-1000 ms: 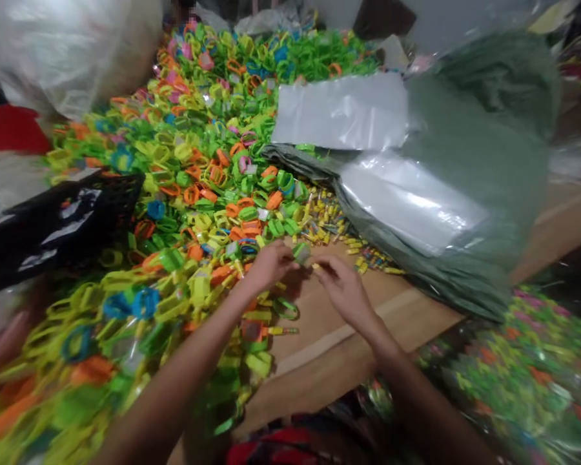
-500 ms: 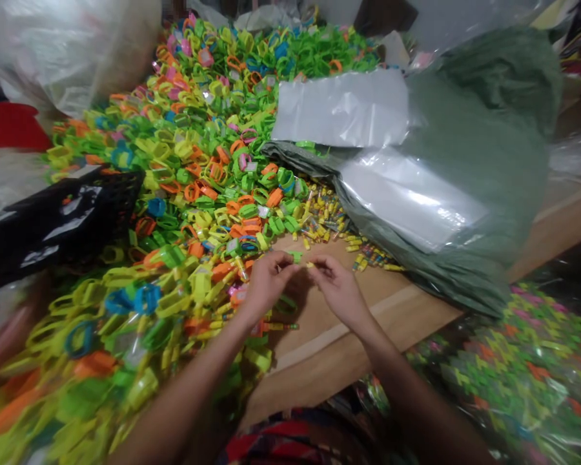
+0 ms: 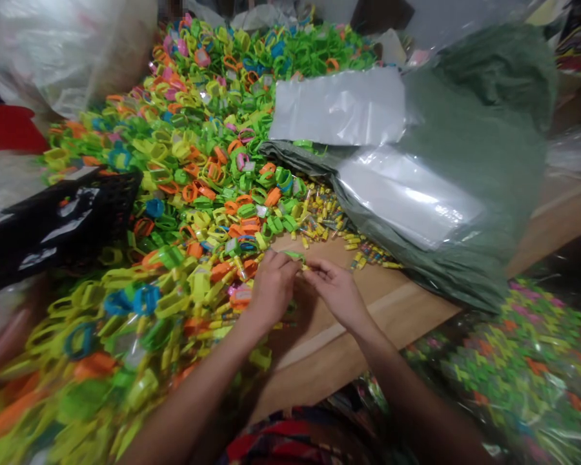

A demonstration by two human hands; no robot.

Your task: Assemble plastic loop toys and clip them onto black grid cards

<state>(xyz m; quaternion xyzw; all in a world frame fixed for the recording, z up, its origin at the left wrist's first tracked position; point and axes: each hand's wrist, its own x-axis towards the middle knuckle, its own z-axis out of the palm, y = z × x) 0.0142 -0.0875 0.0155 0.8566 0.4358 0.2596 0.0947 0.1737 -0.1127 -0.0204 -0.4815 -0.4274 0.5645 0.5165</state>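
The two hands work close together just above the tabletop, near the edge of a large heap, their fingertips almost meeting. The left hand [image 3: 274,290] is closed around one end of a green band [image 3: 293,256], a thin strip of plastic that runs across toward the other hand. The right hand [image 3: 336,294] pinches a yellow capsule [image 3: 305,266] between thumb and fingers, right at the band's other end. The two pieces are small and partly hidden by the fingers, so exactly how they meet cannot be made out.

Below the hands, the person's patterned clothing [image 3: 295,439] shows at the edge of the wooden tabletop [image 3: 348,342]. To the lower right lies a clear bag [image 3: 523,368] packed with colored plastic pieces. Left of the hands spreads the heap of plastic rings [image 3: 188,161] in green, yellow, orange, blue and pink, its near part blurred. A black basket [image 3: 72,213] rests against its left side. Ahead and to the right, a drift of yellow capsules [image 3: 326,219] lies against a green sack [image 3: 489,148], with two silvery bags [image 3: 339,106] lying on it. A white sack [image 3: 62,51] bulges at the far left, above a red item [image 3: 10,129].
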